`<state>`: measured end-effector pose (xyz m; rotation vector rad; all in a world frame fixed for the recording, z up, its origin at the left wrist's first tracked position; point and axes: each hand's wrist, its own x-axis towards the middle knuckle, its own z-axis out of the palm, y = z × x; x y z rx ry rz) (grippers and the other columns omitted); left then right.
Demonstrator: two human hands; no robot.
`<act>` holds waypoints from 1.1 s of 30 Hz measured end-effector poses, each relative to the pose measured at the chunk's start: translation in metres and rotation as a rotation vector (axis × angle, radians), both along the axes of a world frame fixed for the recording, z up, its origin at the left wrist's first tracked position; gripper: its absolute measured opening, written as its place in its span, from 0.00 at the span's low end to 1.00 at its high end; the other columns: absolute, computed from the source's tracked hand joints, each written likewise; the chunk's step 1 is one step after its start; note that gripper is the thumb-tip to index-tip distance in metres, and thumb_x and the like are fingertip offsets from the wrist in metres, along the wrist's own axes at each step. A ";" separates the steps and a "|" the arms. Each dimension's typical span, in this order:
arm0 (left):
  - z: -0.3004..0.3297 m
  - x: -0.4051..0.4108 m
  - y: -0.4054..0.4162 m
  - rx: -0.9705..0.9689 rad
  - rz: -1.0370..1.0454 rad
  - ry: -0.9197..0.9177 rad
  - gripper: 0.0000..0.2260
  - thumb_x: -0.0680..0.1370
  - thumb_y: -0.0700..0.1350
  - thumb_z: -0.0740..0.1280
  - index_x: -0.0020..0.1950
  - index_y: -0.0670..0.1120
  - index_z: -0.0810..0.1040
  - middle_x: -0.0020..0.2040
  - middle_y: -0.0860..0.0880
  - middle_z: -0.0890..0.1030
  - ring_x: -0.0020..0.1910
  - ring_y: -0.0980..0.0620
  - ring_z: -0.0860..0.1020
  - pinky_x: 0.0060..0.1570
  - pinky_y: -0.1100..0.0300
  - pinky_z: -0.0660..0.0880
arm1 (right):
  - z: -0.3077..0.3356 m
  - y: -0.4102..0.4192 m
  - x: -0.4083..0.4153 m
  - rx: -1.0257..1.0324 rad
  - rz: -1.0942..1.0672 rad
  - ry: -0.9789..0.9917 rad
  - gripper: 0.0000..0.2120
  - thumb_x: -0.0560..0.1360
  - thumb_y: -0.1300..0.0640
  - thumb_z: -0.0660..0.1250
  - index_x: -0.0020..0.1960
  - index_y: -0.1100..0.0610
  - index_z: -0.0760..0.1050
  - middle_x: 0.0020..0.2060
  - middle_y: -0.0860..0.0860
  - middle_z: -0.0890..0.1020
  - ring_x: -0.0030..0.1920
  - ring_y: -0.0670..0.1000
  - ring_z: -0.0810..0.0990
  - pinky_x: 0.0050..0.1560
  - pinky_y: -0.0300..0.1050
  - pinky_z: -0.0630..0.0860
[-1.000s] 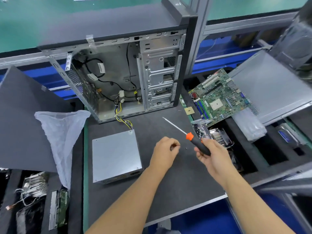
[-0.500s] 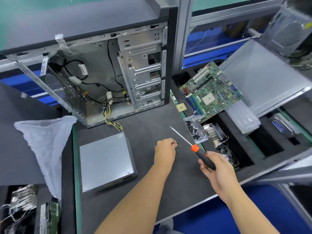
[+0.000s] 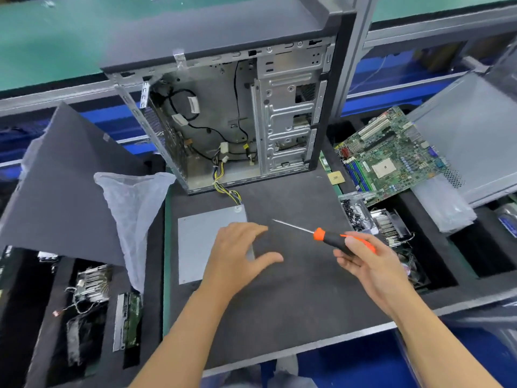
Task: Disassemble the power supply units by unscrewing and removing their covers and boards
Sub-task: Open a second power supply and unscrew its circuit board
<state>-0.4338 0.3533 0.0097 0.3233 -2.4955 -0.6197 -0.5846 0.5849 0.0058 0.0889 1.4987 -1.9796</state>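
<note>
A flat silver power supply unit [image 3: 200, 245] lies on the dark mat, its yellow and black cables [image 3: 225, 189] running back into the open computer case [image 3: 237, 119]. My left hand [image 3: 239, 252] hovers over the unit's right edge, fingers spread and thumb out, holding nothing. My right hand [image 3: 363, 259] grips the black and orange handle of a screwdriver [image 3: 321, 233], whose thin shaft points left toward the unit.
A green motherboard [image 3: 389, 155] and a grey metal panel [image 3: 472, 135] lie at the right, beside a clear tray of dark screws [image 3: 355, 211] and a heatsink [image 3: 389, 225]. At the left sit a plastic bag [image 3: 134, 208], a dark foam sheet [image 3: 61, 186] and bins of parts [image 3: 89, 284].
My left hand has opened from a loose fist and moved left over the power supply unit's edge. My right hand still holds the screwdriver, its shaft now lying flatter and pointing left.
</note>
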 end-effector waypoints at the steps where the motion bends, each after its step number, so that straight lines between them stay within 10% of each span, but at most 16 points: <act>1: -0.003 0.013 -0.010 -0.064 -0.014 -0.066 0.31 0.66 0.66 0.74 0.58 0.44 0.84 0.55 0.50 0.83 0.56 0.51 0.79 0.58 0.53 0.72 | 0.004 -0.008 0.001 0.038 -0.006 0.033 0.16 0.67 0.48 0.75 0.48 0.57 0.81 0.42 0.59 0.84 0.40 0.57 0.85 0.39 0.44 0.81; 7: -0.031 0.045 -0.030 -0.245 -0.036 -0.207 0.31 0.64 0.56 0.83 0.62 0.43 0.83 0.66 0.44 0.80 0.67 0.41 0.77 0.63 0.35 0.72 | 0.018 -0.048 -0.004 0.319 -0.071 0.243 0.29 0.68 0.32 0.62 0.42 0.60 0.78 0.31 0.59 0.83 0.23 0.50 0.75 0.22 0.42 0.72; 33: -0.043 0.001 -0.046 -0.098 0.138 0.105 0.11 0.69 0.52 0.79 0.44 0.46 0.86 0.52 0.52 0.86 0.59 0.50 0.82 0.59 0.45 0.73 | 0.042 -0.076 -0.028 0.536 0.057 0.489 0.19 0.77 0.42 0.61 0.40 0.58 0.74 0.30 0.54 0.84 0.21 0.48 0.72 0.27 0.43 0.71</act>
